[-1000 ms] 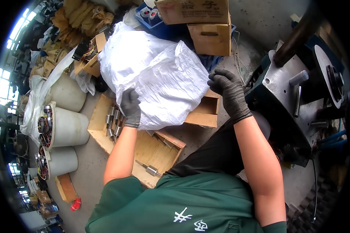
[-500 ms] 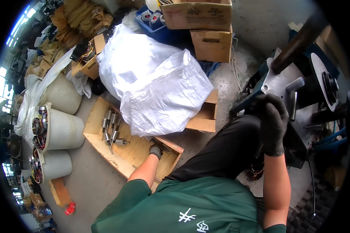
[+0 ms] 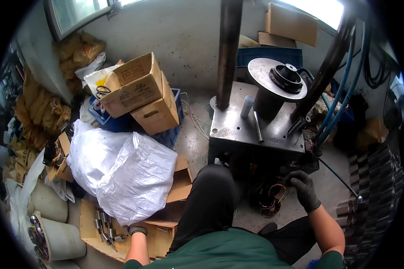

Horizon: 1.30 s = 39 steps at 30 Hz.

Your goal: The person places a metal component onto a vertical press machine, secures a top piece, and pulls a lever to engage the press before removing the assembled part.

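Metal rotors [image 3: 104, 224] are gathered in a loose cluster at the left end of a shallow wooden box [image 3: 155, 242], which is set on the floor at the near left. Just right of them, the gloved left hand [image 3: 137, 230] is lowered into the box, near the close edge of a white sack [image 3: 130, 179]. Its fingers are largely hidden, so how far they are opened, and whether anything is grasped, cannot be told.

On the right, the gloved right hand [image 3: 303, 188] is held near the close edge of a heavy machine table [image 3: 231, 121], with its fingers bent. Whether something is pinched there cannot be made out (the fingertips are lost against the dark underside). Just left of that hand, a dark round part with wires [image 3: 269, 199] is seen low down.

On the machine table, a grey cylinder [image 3: 247, 106] is stood upright, with a metal rod [image 3: 258, 127] near it. Farther right, a broad disc [image 3: 261, 74] is raised above the table, and a black hub [image 3: 286, 80] is carried on it. At the far left, an open cardboard box [image 3: 134, 96] is stacked on another carton [image 3: 158, 116].
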{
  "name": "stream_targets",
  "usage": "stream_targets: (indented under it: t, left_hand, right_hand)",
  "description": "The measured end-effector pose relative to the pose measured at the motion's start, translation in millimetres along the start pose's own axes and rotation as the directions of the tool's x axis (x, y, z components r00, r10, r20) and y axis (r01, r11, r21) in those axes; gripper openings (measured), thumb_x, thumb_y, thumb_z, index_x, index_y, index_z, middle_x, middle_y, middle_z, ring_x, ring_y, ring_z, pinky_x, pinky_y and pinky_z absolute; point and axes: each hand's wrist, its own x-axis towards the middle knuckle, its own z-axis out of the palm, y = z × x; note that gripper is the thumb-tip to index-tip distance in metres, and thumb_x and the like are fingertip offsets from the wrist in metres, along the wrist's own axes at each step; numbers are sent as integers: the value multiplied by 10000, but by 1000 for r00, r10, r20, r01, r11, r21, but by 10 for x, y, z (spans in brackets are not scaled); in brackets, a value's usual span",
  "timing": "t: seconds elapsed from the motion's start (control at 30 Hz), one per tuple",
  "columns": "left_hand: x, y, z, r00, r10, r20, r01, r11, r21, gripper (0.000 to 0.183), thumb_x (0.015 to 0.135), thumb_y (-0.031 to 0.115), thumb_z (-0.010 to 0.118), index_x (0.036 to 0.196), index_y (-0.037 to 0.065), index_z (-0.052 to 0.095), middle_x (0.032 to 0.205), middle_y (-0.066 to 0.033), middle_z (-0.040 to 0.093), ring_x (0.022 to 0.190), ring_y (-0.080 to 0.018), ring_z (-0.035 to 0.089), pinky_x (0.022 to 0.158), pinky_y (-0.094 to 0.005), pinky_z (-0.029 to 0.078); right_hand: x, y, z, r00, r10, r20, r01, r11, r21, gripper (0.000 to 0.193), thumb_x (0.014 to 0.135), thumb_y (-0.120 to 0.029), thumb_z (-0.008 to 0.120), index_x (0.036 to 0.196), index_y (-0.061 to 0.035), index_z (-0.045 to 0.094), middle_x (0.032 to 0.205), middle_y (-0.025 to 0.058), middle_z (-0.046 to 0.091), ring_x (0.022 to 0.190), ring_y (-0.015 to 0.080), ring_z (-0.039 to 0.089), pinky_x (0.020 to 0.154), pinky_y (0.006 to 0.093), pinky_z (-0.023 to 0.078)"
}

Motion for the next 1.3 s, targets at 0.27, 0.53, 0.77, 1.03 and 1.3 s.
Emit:
stream_targets:
  t: [0.27, 0.53, 0.77, 1.03, 1.3]
  left_hand:
    - [-1520, 2055, 442, 943, 331, -36, -307, 821, -482, 233, 1036, 450, 530, 1027, 226, 465, 800, 80, 249, 660, -96, 199, 554, -331, 201]
    - [-3915, 1853, 1588, 486, 400, 777, -387, 896, -218, 246, 1057, 323, 578, 847, 202, 531, 577, 111, 258, 451, -46, 240, 416, -256, 189]
    - [-5536, 191, 2860, 242, -602, 761, -452, 624, 637, 144, 1013, 225, 620, 907, 149, 559, 645, 77, 418, 487, -57, 384, 457, -217, 338]
    - [-6001, -1236, 3278, -35, -966, 256, -464, 243, 852, 254, 1003, 386, 666, 1032, 139, 615, 710, 37, 534, 543, -77, 474, 465, -228, 331]
    - [-5257, -1888, 4135, -436, -745, 505, -22, 570, 821, 499, 984, 487, 684, 1238, 63, 622, 1014, -75, 684, 823, -111, 622, 671, -232, 493]
  right_hand:
    - [52, -6, 237, 986, -84, 144, 75, 995, 69, 290, 967, -150, 731, 1226, -29, 682, 1081, 59, 741, 1044, 138, 663, 926, 313, 539]
    - [14, -137, 254, 815, -522, 251, 579, 727, -369, 480, 868, -92, 765, 1321, -28, 620, 1106, 139, 698, 1024, 303, 691, 913, 413, 564]
    - [50, -363, 261, 612, -731, 301, 645, 242, -725, 632, 786, -187, 777, 1373, -89, 564, 1360, 172, 600, 1243, 400, 589, 1066, 536, 455]
    - [217, -133, -86, 739, -622, 258, 516, 277, -811, 668, 801, -219, 757, 1432, -208, 537, 1353, 133, 613, 1250, 370, 588, 1134, 618, 351]
    - [499, 134, -21, 915, -266, -302, 119, 896, -428, 787, 688, -136, 882, 1360, -1, 496, 1116, 96, 669, 973, 227, 666, 912, 358, 558]
